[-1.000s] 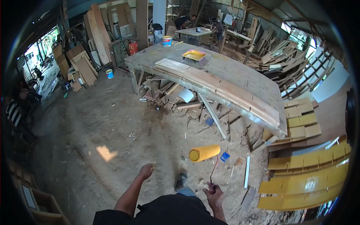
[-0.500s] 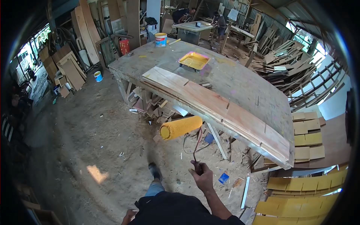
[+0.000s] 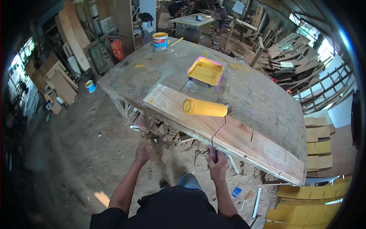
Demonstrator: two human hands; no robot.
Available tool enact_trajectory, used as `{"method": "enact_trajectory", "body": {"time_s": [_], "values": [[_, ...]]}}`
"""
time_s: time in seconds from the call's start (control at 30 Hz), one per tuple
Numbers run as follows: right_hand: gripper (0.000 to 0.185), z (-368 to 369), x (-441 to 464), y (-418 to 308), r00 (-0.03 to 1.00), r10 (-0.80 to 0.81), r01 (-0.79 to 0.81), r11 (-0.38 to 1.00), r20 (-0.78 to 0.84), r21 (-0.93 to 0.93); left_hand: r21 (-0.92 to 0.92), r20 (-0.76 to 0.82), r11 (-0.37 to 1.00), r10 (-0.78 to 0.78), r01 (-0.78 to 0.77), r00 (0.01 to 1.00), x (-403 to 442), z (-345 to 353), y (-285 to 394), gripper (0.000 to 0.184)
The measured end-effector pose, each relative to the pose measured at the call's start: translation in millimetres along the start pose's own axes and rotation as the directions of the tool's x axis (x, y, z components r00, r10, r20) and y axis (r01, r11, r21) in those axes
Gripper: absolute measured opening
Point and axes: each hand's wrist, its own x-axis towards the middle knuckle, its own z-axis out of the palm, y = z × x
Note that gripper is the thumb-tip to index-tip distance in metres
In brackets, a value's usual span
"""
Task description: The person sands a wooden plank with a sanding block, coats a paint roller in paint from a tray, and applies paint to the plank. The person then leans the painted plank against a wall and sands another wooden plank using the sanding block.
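My right hand (image 3: 218,165) is closed round the handle of a paint roller (image 3: 206,108). The roller's yellow sleeve shows in front of the wooden planks (image 3: 183,110), which lie along the near edge of the big worktable (image 3: 263,110); whether it touches them I cannot tell. Behind the roller, a tray of yellow paint (image 3: 206,71) with a pink-stained rim stands on the tabletop. My left hand (image 3: 142,153) hangs over the dirt floor short of the table, blurred, its fingers not clear.
A paint bucket (image 3: 160,41) and a stick (image 3: 176,42) are at the table's far left. Another bucket (image 3: 90,86) stands on the floor. Yellow-painted boards (image 3: 305,213) lie at lower right. Two people (image 3: 220,17) are at a table farther back. Wood scraps lie beneath the worktable.
The table is nearer in view. My right hand has carried the roller up from over the floor to the planks. My left hand, low at the view's bottom half a second ago, is raised forward.
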Motion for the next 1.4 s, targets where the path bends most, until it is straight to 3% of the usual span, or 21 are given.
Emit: {"method": "enact_trajectory", "body": {"time_s": [0.07,0.1,0.17,0.2,0.3,0.37,0.43,0.5,0.57,0.77,0.9,1.0,1.07,1.17,1.2,1.23,1.3,1.37,1.4], "values": [[0.029,17.9,45.5,-10.5,1.0,0.014,-0.014,1.0,0.01,0.005,0.007,-0.077,0.987,0.16,-0.16,0.984,73.4,-1.7,28.4,0.046],[0.029,28.6,71.1,-14.3,1.0,0.027,-0.027,1.0,0.004,0.005,0.058,-0.112,0.977,0.211,-0.205,0.971,104.8,3.9,34.4,0.05],[0.032,49.8,119.0,-17.2,0.993,-0.112,0.111,0.994,-0.029,-0.02,0.092,-0.115,0.965,0.255,-0.245,0.96,157.6,13.8,46.4,0.052],[0.034,60.8,148.0,-9.0,0.997,-0.071,0.071,0.997,0.002,0.034,0.128,-0.14,0.948,0.307,-0.29,0.941,184.8,18.5,54.7,0.054],[0.038,91.2,224.8,-3.0,0.991,-0.129,0.129,0.992,-0.026,-0.002,0.187,-0.147,0.931,0.343,-0.314,0.928,246.3,35.2,73.6,0.055],[0.041,110.8,268.6,3.6,0.996,-0.085,0.085,0.996,-0.021,-0.009,0.206,-0.096,0.932,0.322,-0.298,0.942,281.3,56.6,60.6,0.056],[0.033,131.0,312.6,0.0,0.994,-0.101,0.095,0.985,-0.035,-0.143,0.266,-0.071,0.917,0.325,-0.296,0.943,318.4,75.9,53.8,0.057],[0.031,154.6,352.6,9.4,0.997,-0.061,0.053,0.988,-0.056,-0.147,0.269,-0.035,0.92,0.307,-0.287,0.951,343.3,90.5,46.3,0.057],[0.033,169.2,382.1,12.4,1.0,0.002,-0.006,0.99,-0.026,-0.14,0.377,-0.071,0.897,0.277,-0.232,0.958,350.4,95.5,50.8,0.055],[0.033,220.1,426.4,41.5,0.983,0.006,-0.055,0.964,-0.185,-0.259,0.349,-0.027,0.908,0.257,-0.232,0.966,354.2,89.3,52.7,0.054],[0.037,235.1,430.8,53.5,0.986,0.092,-0.123,0.964,-0.138,-0.234,0.338,-0.014,0.916,0.236,-0.217,0.972,354.4,89.9,54.1,0.054],[0.038,245.8,434.2,54.9,0.983,0.036,-0.075,0.974,-0.178,-0.214,0.357,0.015,0.906,0.24,-0.229,0.971,358.1,91.8,49.7,0.053],[0.04,241.0,437.3,51.5,0.994,0.08,-0.09,0.986,-0.076,-0.138,0.373,0.022,0.903,0.222,-0.214,0.975,356.6,92.5,52.4,0.052],[0.042,223.0,436.6,53.4,0.997,0.073,-0.068,0.967,0.009,-0.245,0.359,0.018,0.902,0.25,-0.24,0.968,357.4,90.9,57.7,0.052],[0.043,210.2,428.3,54.4,0.993,-0.071,0.058,0.989,-0.096,-0.136,0.358,0.018,0.901,0.257,-0.247,0.966,358.6,91.2,58.6,0.052],[0.043,190.9,421.1,57.4,0.993,-0.064,0.049,0.989,-0.098,-0.14,0.353,0.026,0.902,0.256,-0.248,0.966,359.0,91.9,57.7,0.052],[0.048,145.2,411.0,68.4,0.968,-0.215,0.163,0.93,-0.13,-0.329,0.354,0.023,0.9,0.263,-0.254,0.965,359.5,92.0,54.7,0.053],[0.051,100.1,407.0,78.0,0.94,-0.262,0.061,0.762,-0.22,-0.645,0.357,0.028,0.901,0.252,-0.245,0.967,359.6,90.1,56.7,0.054],[0.056,83.1,408.7,79.0,0.959,-0.128,-0.082,0.732,-0.254,-0.676,0.361,0.03,0.9,0.25,-0.243,0.968,359.6,91.3,58.5,0.055]]}}
